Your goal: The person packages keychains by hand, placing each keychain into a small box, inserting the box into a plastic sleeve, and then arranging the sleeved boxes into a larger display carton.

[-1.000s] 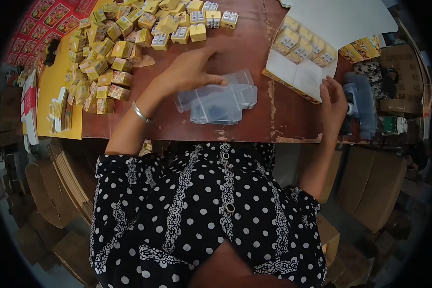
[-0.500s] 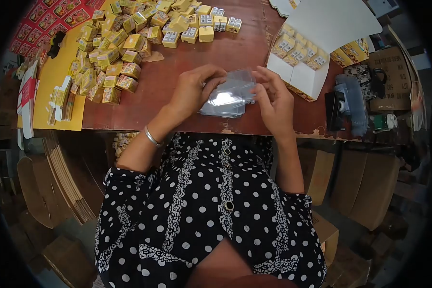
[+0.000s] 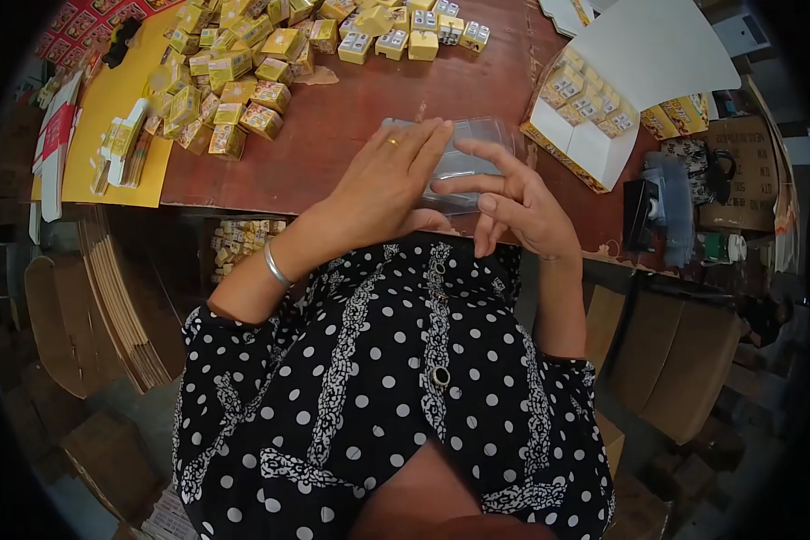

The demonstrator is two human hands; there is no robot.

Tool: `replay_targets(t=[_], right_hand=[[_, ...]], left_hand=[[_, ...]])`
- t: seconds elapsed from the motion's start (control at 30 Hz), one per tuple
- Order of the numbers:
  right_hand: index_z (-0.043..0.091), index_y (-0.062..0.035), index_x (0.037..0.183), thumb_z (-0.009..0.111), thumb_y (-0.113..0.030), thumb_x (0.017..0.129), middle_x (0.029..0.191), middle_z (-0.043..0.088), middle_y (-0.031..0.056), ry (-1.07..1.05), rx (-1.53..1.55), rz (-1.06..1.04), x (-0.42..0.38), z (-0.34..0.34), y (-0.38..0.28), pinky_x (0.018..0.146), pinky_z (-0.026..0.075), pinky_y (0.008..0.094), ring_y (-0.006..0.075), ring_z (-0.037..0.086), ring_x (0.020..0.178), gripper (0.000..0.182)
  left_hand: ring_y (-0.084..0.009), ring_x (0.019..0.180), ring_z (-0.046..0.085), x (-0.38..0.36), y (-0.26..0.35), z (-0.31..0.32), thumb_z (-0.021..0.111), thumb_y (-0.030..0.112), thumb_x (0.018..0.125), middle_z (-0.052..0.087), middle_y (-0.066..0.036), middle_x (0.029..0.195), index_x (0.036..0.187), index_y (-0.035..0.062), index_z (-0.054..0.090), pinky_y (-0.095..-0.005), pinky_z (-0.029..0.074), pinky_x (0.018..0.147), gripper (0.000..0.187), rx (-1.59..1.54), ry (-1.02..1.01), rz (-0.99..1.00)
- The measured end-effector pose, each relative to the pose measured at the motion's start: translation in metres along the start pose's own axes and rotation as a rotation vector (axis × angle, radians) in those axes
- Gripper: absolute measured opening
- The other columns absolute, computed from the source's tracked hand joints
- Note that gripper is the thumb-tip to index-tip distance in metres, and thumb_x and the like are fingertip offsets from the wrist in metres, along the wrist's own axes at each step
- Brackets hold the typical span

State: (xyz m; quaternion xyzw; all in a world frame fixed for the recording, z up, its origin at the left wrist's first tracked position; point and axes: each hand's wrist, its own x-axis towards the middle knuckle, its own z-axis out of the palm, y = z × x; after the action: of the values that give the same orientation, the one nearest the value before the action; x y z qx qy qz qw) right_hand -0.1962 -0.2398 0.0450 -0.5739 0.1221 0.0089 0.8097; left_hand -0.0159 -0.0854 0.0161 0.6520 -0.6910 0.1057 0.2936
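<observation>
Several clear plastic pieces [image 3: 481, 135] lie stacked on the red-brown table [image 3: 333, 126], near its front edge. My left hand [image 3: 391, 171] rests flat over the left part of the stack, palm down, with a ring and a bracelet showing. Its fingers are stretched out, and whatever is under the palm is hidden. Over the right part of the plastic is my right hand [image 3: 522, 198], fingers spread and partly curled, with nothing visible between them. The two hands nearly meet above the stack.
Small yellow boxes [image 3: 229, 67] are heaped at the back left. An open white carton [image 3: 562, 144] holding small yellow packs stands to the right. Beyond it are clear plastic sheets [image 3: 675, 211] and a brown carton [image 3: 738, 171]. Flat cardboard [image 3: 112, 279] leans below the table's left side.
My left hand has flattened out over the plastic, its fingers now extended. The right hand has turned and come lower, with its fingers pointing left. The whole view has shifted slightly.
</observation>
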Motion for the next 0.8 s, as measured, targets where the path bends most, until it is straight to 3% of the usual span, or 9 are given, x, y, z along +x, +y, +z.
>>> replay_targets(t=[0.1, 0.2, 0.27, 0.33, 0.4, 0.53, 0.63, 0.7, 0.8], right_hand=[[0.033, 0.0047, 0.148, 0.061, -0.015, 0.096, 0.129, 0.064, 0.0251, 0.004, 0.026, -0.004, 0.0, 0.006, 0.0, 0.053, 0.059, 0.025, 0.0184, 0.072, 0.063, 0.063], [0.053, 0.0045, 0.133, 0.059, -0.013, 0.099, 0.119, 0.07, 0.0192, 0.107, -0.232, -0.057, -0.003, -0.005, -0.016, 0.054, 0.054, 0.0211, 0.014, 0.069, 0.063, 0.038], [0.065, 0.0042, 0.112, 0.057, -0.012, 0.101, 0.105, 0.074, 0.0152, 0.383, -0.18, -0.372, 0.003, -0.033, -0.023, 0.052, 0.047, 0.0189, 0.0087, 0.062, 0.056, 0.021], [0.067, 0.0019, 0.107, 0.054, -0.01, 0.102, 0.096, 0.075, 0.0119, 0.516, -0.282, -0.444, 0.023, -0.043, -0.031, 0.051, 0.044, 0.0184, 0.0056, 0.057, 0.055, 0.018], [0.068, 0.0013, 0.111, 0.058, -0.011, 0.1, 0.093, 0.075, 0.0111, 0.643, -0.497, -0.331, 0.054, -0.059, -0.031, 0.058, 0.049, 0.0225, 0.0087, 0.061, 0.062, 0.019], [0.066, -0.0008, 0.121, 0.064, -0.01, 0.095, 0.098, 0.072, 0.0104, 0.531, -0.899, -0.417, 0.14, -0.085, -0.008, 0.073, 0.054, 0.0279, 0.0137, 0.067, 0.081, 0.027], [0.065, -0.0045, 0.126, 0.069, -0.008, 0.089, 0.104, 0.071, 0.0153, 0.56, -1.111, -0.404, 0.196, -0.095, 0.005, 0.079, 0.055, 0.0338, 0.0231, 0.069, 0.086, 0.037], [0.058, -0.009, 0.135, 0.07, -0.017, 0.089, 0.123, 0.061, 0.0223, 0.486, -1.322, -0.22, 0.224, -0.1, 0.008, 0.093, 0.052, 0.0451, 0.037, 0.063, 0.11, 0.049], [0.06, -0.0089, 0.133, 0.071, -0.02, 0.088, 0.119, 0.061, 0.0231, 0.576, -1.482, -0.188, 0.233, -0.096, 0.012, 0.092, 0.052, 0.0464, 0.0393, 0.062, 0.111, 0.048]], left_hand=[[-0.0325, 0.102, 0.068, -0.016, -0.002, 0.013, 0.077, 0.03, 0.086, 0.065, -0.018, 0.126, 0.14, -0.0005, 0.047, -0.0384, 0.055, 0.089, 0.069, -0.202, -0.048, -0.107], [-0.0256, 0.102, 0.07, -0.022, -0.003, 0.005, 0.072, 0.028, 0.092, 0.067, -0.016, 0.123, 0.141, -0.0023, 0.046, -0.0356, 0.056, 0.088, 0.064, -0.465, -0.126, -0.274], [-0.023, 0.102, 0.07, -0.027, -0.008, -0.002, 0.069, 0.028, 0.095, 0.068, -0.016, 0.122, 0.142, -0.0027, 0.045, -0.0346, 0.056, 0.087, 0.06, -0.762, -0.141, -0.455], [-0.0205, 0.102, 0.07, -0.031, -0.009, -0.005, 0.066, 0.027, 0.099, 0.068, -0.016, 0.122, 0.142, -0.003, 0.045, -0.0335, 0.057, 0.085, 0.057, -1.07, -0.151, -0.627], [-0.0187, 0.105, 0.068, -0.037, -0.006, -0.005, 0.06, 0.029, 0.103, 0.068, -0.014, 0.117, 0.145, -0.0026, 0.043, -0.0331, 0.057, 0.085, 0.056, -1.613, -0.048, -0.788], [-0.0218, 0.095, 0.068, -0.05, -0.003, -0.002, 0.056, 0.04, 0.103, 0.064, -0.011, 0.109, 0.149, -0.0007, 0.041, -0.0359, 0.055, 0.091, 0.063, -1.763, 0.008, -0.849], [-0.0173, 0.093, 0.067, -0.065, -0.01, 0.002, 0.049, 0.041, 0.106, 0.062, -0.009, 0.107, 0.146, -0.0027, 0.042, -0.0319, 0.058, 0.082, 0.06, -1.807, 0.024, -0.823], [-0.0159, 0.085, 0.065, -0.075, -0.015, 0.004, 0.042, 0.046, 0.108, 0.062, -0.007, 0.105, 0.146, -0.0015, 0.044, -0.0315, 0.058, 0.077, 0.061, -1.822, 0.097, -0.889], [-0.0154, 0.083, 0.065, -0.087, -0.024, 0.002, 0.039, 0.046, 0.108, 0.061, -0.005, 0.102, 0.144, -0.0004, 0.046, -0.0317, 0.057, 0.073, 0.059, -1.793, 0.177, -0.968]])
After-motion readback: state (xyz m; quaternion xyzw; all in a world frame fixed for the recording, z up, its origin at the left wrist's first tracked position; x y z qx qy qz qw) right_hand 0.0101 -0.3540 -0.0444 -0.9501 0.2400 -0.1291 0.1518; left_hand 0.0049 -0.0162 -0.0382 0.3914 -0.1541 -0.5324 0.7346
